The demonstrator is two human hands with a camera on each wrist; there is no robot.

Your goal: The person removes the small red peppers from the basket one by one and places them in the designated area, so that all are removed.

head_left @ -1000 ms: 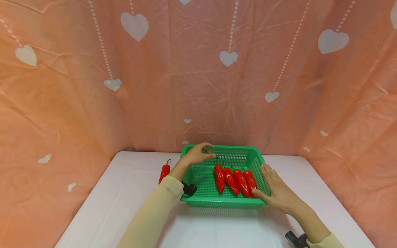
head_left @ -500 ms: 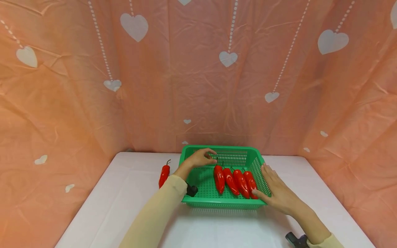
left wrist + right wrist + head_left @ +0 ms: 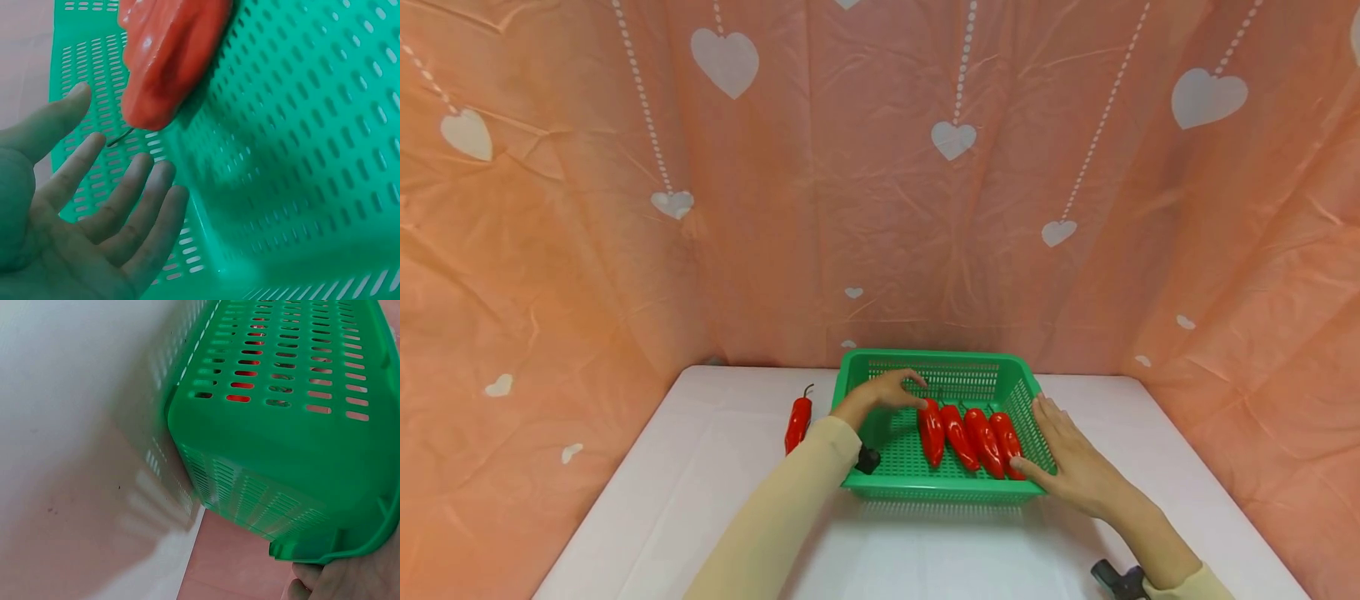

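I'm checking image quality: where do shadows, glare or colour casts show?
Head view: small highlights glint on the red chili peppers, and a soft shadow lies on the white table before the green plastic basket; left wrist view: a greenish-grey cast on the left hand, dark shadow inside the basket; right wrist view: the basket's shadow, broken by slots of light, falls across the table.

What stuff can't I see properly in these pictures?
Head view: the lower part of the outside pepper, partly hidden by the left sleeve.
Left wrist view: the rest of the nearest pepper, cut off by the top edge.
Right wrist view: the peppers inside, mostly hidden by the basket wall; most of the right grip, cut off by the frame edge.
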